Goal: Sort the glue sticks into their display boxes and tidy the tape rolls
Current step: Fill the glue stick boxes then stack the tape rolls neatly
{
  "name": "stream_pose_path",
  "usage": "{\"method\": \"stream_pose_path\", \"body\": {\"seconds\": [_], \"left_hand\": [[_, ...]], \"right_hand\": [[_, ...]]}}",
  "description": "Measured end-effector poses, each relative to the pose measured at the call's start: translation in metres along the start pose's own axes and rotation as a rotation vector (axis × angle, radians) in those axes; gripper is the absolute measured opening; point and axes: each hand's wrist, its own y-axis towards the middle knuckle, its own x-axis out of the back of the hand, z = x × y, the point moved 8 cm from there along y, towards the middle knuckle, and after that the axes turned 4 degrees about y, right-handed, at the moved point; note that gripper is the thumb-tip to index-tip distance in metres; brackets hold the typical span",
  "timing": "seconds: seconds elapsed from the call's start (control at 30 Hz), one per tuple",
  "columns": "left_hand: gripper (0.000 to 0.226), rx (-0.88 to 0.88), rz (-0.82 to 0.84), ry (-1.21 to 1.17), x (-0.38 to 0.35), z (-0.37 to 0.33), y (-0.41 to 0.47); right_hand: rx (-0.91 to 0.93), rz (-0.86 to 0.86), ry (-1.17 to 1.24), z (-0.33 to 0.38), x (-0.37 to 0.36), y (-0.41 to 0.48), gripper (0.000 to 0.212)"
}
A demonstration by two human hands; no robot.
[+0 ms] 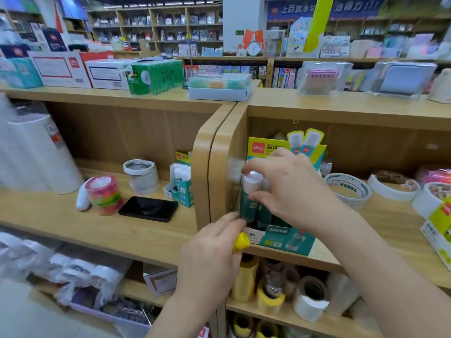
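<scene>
A teal and yellow display box (284, 241) stands on the right shelf bay, just right of the wooden divider. Green glue sticks with white caps stand inside it. My right hand (288, 189) pinches one glue stick (249, 198) at the box's left side, fingers on its cap and body. My left hand (214, 252) reaches up to the bottom of that stick and holds a small yellow object (241, 242) under its fingers. A smaller glue stick box (181, 184) stands in the left bay. White tape rolls (349, 189) lie right of the big box.
In the left bay are a stack of white tape rolls (141, 175), a coloured tape stack (105, 195), a black phone (148, 208) and a large white roll (39, 152). More tape rolls (395, 182) sit far right. The lower shelf holds yellow and brown rolls (271, 289).
</scene>
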Motion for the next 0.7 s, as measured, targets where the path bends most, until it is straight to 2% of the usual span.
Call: {"method": "stream_pose_path", "body": {"seconds": [0.1,0.17,0.3,0.4,0.5,0.6,0.7], "left_hand": [[0.054,-0.024,0.080,0.065,-0.011,0.001,-0.001],[0.049,-0.032,0.076,0.082,-0.011,0.001,0.001],[0.040,-0.060,0.062,0.103,-0.009,-0.001,0.003],[0.034,-0.061,0.060,0.114,-0.011,-0.002,0.005],[0.034,-0.054,0.068,0.116,-0.012,0.000,0.007],[0.035,-0.068,0.094,0.122,-0.012,0.000,0.008],[0.036,-0.082,0.119,0.134,-0.010,-0.001,0.009]], "right_hand": [[0.028,-0.010,-0.094,0.002,-0.004,0.003,0.030],[0.077,-0.053,-0.120,0.005,-0.002,0.005,0.023],[0.096,0.008,-0.209,0.005,-0.006,0.011,0.017],[0.088,-0.011,-0.282,0.009,-0.005,0.012,0.005],[0.078,-0.063,-0.360,0.013,-0.009,0.003,0.011],[0.054,-0.085,-0.395,0.012,-0.010,-0.007,0.027],[0.032,-0.077,-0.407,0.011,-0.008,-0.009,0.028]]}}
